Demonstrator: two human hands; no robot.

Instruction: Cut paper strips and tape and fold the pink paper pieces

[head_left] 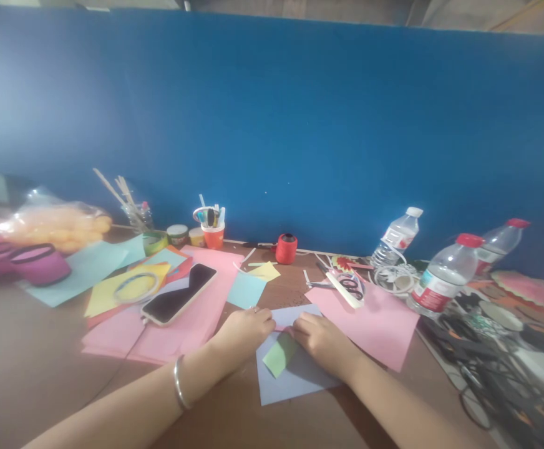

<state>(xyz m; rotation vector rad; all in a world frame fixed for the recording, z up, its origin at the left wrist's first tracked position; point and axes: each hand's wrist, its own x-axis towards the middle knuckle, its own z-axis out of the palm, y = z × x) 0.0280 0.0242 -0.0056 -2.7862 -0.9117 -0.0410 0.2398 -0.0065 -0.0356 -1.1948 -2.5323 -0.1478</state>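
My left hand (pixel 248 330) and my right hand (pixel 321 340) are close together over a lavender sheet of paper (pixel 272 386). Between their fingertips shows a small strip of pink paper (pixel 282 328), pinched at both ends; much of it is hidden by the fingers. Just below it, a small green piece of paper (pixel 280 354) lies on the lavender sheet, close to my right fingers. A light blue sheet (pixel 244 290) and a yellow piece of paper (pixel 266 271) lie beyond my left hand. To the right, a pink sheet (pixel 379 324) carries scissors (pixel 354 285).
A phone (pixel 181 296) rests on stacked coloured paper at left. Behind stand a red cup of tools (pixel 214 237) and a red round object (pixel 286 249). Plastic bottles (pixel 445 277) and tangled cables (pixel 491 374) crowd the right. A blue partition (pixel 272 125) closes off the back.
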